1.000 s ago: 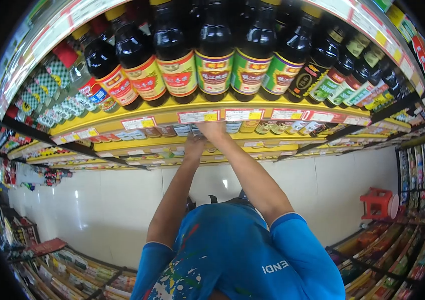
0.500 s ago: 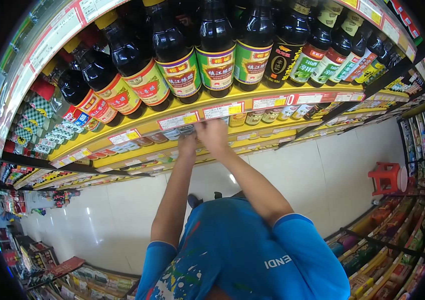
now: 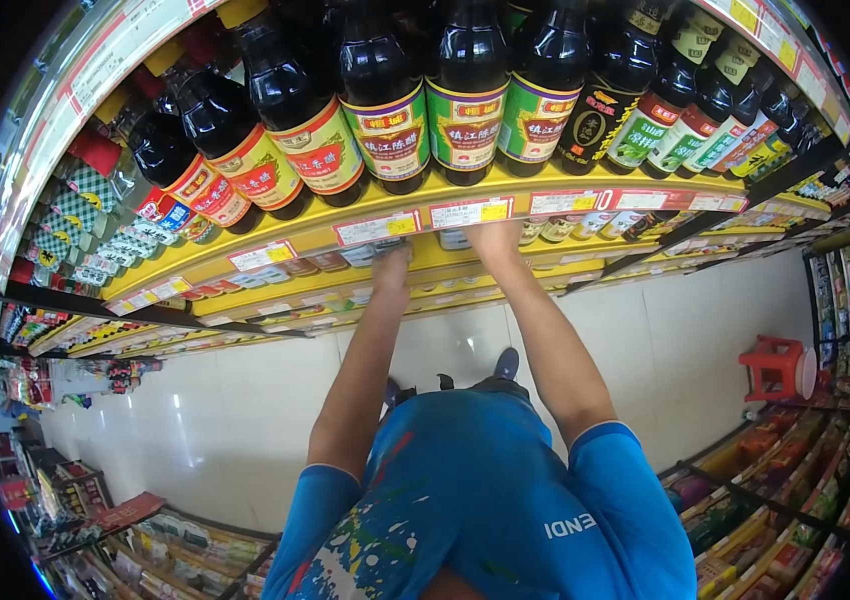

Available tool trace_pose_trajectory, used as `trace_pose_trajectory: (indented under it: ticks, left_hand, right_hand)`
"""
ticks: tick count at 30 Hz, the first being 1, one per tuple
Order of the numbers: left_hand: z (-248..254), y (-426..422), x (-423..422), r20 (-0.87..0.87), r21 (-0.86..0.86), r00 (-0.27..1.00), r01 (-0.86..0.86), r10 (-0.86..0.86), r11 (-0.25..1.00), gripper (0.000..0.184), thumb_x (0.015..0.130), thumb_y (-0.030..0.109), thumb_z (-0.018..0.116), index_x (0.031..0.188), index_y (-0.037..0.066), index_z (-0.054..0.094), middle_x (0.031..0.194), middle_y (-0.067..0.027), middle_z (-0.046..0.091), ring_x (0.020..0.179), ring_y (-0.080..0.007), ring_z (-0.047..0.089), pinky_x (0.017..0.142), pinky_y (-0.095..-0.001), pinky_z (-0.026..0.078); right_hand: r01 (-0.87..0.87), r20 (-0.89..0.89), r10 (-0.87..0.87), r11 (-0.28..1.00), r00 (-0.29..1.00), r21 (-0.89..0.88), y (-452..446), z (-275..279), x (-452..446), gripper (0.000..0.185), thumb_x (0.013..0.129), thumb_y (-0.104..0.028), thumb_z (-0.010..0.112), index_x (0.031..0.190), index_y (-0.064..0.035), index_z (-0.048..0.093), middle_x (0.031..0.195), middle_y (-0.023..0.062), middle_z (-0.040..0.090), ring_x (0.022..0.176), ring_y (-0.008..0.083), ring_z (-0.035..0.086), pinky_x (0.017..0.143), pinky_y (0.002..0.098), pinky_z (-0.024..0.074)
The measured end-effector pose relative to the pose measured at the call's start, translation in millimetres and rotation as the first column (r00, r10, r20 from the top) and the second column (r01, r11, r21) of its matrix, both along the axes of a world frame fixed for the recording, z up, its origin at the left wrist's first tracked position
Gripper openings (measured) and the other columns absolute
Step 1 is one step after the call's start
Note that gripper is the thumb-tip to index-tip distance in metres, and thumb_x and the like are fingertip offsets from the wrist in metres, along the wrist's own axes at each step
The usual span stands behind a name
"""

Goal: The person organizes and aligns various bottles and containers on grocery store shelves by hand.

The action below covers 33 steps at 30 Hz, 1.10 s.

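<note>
Both arms reach in under the front edge of a yellow shelf [image 3: 425, 198] that bears dark vinegar bottles [image 3: 467, 110]. My left hand [image 3: 393, 264] is at the lower shelf row, with a small jar-like item [image 3: 388, 246] at its fingertips. Whether it grips that item cannot be made out. My right hand [image 3: 495, 238] is farther right, its fingers hidden beneath the shelf edge and price tags [image 3: 471, 212]. Several small labelled jars [image 3: 557, 229] stand just right of it on the lower row.
Lower yellow shelves [image 3: 465, 276] run below the hands. Behind, on the pale tiled floor [image 3: 665, 330], a red stool [image 3: 777, 368] stands at the right. Racks of packaged goods [image 3: 760, 500] line the lower right, with more shelving [image 3: 185, 545] at lower left.
My hands, close together before, are now apart: the right one has moved right and under the shelf edge. The view has shifted, and both shoes now show.
</note>
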State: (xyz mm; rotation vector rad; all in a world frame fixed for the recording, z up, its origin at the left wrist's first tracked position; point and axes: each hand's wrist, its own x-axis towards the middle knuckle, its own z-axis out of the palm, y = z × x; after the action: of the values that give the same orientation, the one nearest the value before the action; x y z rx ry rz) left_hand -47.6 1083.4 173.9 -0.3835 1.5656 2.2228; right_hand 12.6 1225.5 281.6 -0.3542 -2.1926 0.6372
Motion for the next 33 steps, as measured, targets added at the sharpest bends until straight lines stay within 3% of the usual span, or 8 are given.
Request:
trace_pose_trajectory:
  ticks: [8, 17, 20, 24, 26, 28, 30, 33]
  left_hand:
    - [2, -5, 1, -0.025, 0.014, 0.997, 0.071, -0.071, 0.997, 0.034, 0.074, -0.003, 0.051, 0.106, 0.005, 0.045, 0.104, -0.0043, 0.05, 0.093, -0.0164, 0.05, 0.074, -0.0272, 0.042]
    - [0, -5, 1, 0.048, -0.092, 0.993, 0.111, -0.107, 0.99, 0.031, 0.073, -0.002, 0.053, 0.102, 0.007, 0.048, 0.102, -0.0035, 0.05, 0.081, -0.0128, 0.048, 0.063, -0.0237, 0.039]
    - [30, 1, 15, 0.082, -0.087, 0.995, 0.058, -0.051, 0.995, 0.029, 0.073, 0.0, 0.053, 0.101, 0.008, 0.049, 0.1, -0.003, 0.05, 0.076, -0.0126, 0.045, 0.06, -0.0246, 0.037]
    - [17, 3, 15, 0.06, -0.117, 0.987, 0.158, -0.152, 0.981, 0.033, 0.074, 0.001, 0.052, 0.106, 0.008, 0.046, 0.103, -0.0032, 0.049, 0.085, -0.0148, 0.047, 0.065, -0.0299, 0.041]
    - [10, 6, 17, -0.005, 0.054, 0.982, 0.19, -0.19, 0.98, 0.04, 0.071, 0.002, 0.054, 0.109, 0.011, 0.045, 0.103, -0.0017, 0.051, 0.09, -0.0153, 0.048, 0.066, -0.0295, 0.041]
    - [20, 11, 22, 0.03, 0.062, 0.976, 0.214, -0.216, 0.975, 0.039, 0.072, 0.003, 0.053, 0.109, 0.011, 0.044, 0.102, -0.0021, 0.051, 0.089, -0.0151, 0.049, 0.066, -0.0293, 0.042]
    - [22, 16, 25, 0.074, 0.07, 0.967, 0.239, -0.244, 0.968, 0.038, 0.073, 0.003, 0.053, 0.109, 0.011, 0.044, 0.102, -0.0024, 0.051, 0.087, -0.0149, 0.05, 0.066, -0.0291, 0.043]
    - [22, 25, 29, -0.03, 0.213, 0.967, 0.254, -0.253, 0.943, 0.033, 0.079, 0.014, 0.055, 0.11, 0.007, 0.044, 0.106, -0.0065, 0.051, 0.092, -0.0171, 0.053, 0.077, -0.0322, 0.045]
  right_hand:
    - [-0.043, 0.095, 0.031, 0.992, 0.995, 0.123, 3, -12, -7, 0.026, 0.066, -0.024, 0.064, 0.083, -0.0052, 0.06, 0.084, 0.014, 0.059, 0.082, 0.0328, 0.054, 0.071, 0.0404, 0.043]
    - [-0.079, 0.085, 0.082, 0.996, 0.993, -0.035, -17, -1, -12, 0.026, 0.064, -0.021, 0.066, 0.084, -0.0054, 0.06, 0.084, 0.0139, 0.059, 0.081, 0.0321, 0.055, 0.072, 0.0406, 0.0429]
    - [-0.083, 0.007, 0.083, 0.996, 0.997, -0.011, -20, -18, -21, 0.026, 0.063, -0.022, 0.066, 0.084, -0.0061, 0.06, 0.084, 0.0134, 0.059, 0.081, 0.0315, 0.055, 0.071, 0.0405, 0.0429]
    - [-0.071, 0.087, 0.073, 0.997, 0.994, -0.028, -30, -17, -22, 0.033, 0.065, -0.029, 0.064, 0.089, -0.0069, 0.059, 0.09, 0.013, 0.059, 0.085, 0.0314, 0.054, 0.073, 0.0413, 0.0423]
    - [-0.032, 0.092, 0.035, 0.999, 0.995, -0.031, -35, -16, -23, 0.036, 0.066, -0.032, 0.063, 0.091, -0.007, 0.058, 0.092, 0.0129, 0.058, 0.087, 0.0316, 0.053, 0.074, 0.042, 0.0419]
    - [-0.071, 0.081, 0.085, 0.983, 0.993, -0.169, -37, -19, -25, 0.04, 0.067, -0.035, 0.061, 0.095, -0.0074, 0.057, 0.095, 0.013, 0.057, 0.09, 0.0321, 0.052, 0.076, 0.0433, 0.0411]
    - [-0.037, 0.081, 0.045, 0.995, 0.996, -0.098, -40, -18, -25, 0.039, 0.067, -0.035, 0.062, 0.095, -0.0078, 0.057, 0.095, 0.0127, 0.057, 0.09, 0.0323, 0.052, 0.076, 0.0438, 0.0407]
    - [-0.058, -0.113, 0.044, 0.992, 0.993, -0.116, -42, -11, -23, 0.037, 0.066, -0.033, 0.062, 0.093, -0.0081, 0.057, 0.095, 0.0121, 0.057, 0.089, 0.0322, 0.052, 0.076, 0.0433, 0.0408]
